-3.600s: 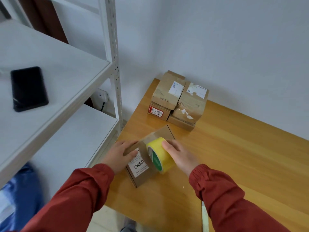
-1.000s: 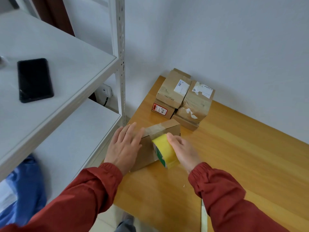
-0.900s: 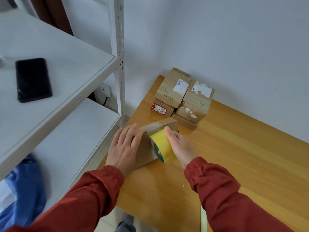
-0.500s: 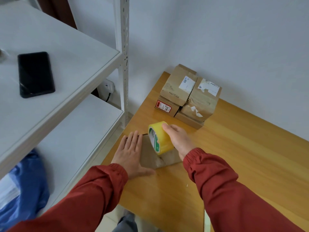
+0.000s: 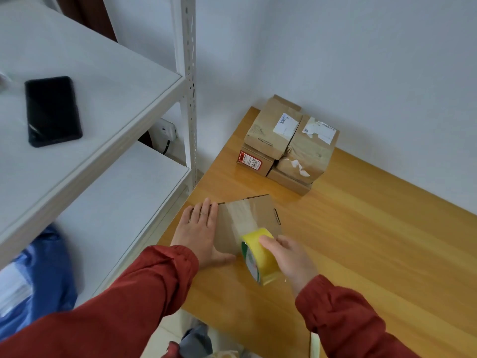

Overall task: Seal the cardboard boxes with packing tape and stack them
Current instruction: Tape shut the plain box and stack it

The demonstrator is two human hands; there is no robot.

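Observation:
A small brown cardboard box (image 5: 260, 215) lies flat near the left front of the wooden table (image 5: 374, 241). A strip of clear tape runs across its top toward me. My left hand (image 5: 198, 233) presses flat on the box's left part, fingers spread. My right hand (image 5: 289, 257) holds a yellow roll of packing tape (image 5: 258, 257) on edge at the box's near edge, the strip still joined to the roll. A stack of taped cardboard boxes (image 5: 289, 143) with white and red labels stands at the table's far left corner against the wall.
A white metal shelving unit (image 5: 103, 104) stands left of the table, its upright post (image 5: 188, 81) close to the table's edge. A black phone (image 5: 51, 109) lies on the upper shelf. Blue fabric (image 5: 38, 275) lies low at the left. A wall socket (image 5: 165, 130) sits behind the shelves.
The box has been laid flat. My right hand has drawn the tape roll from the box's far side toward me, leaving a strip across the top. My left hand still presses the box.

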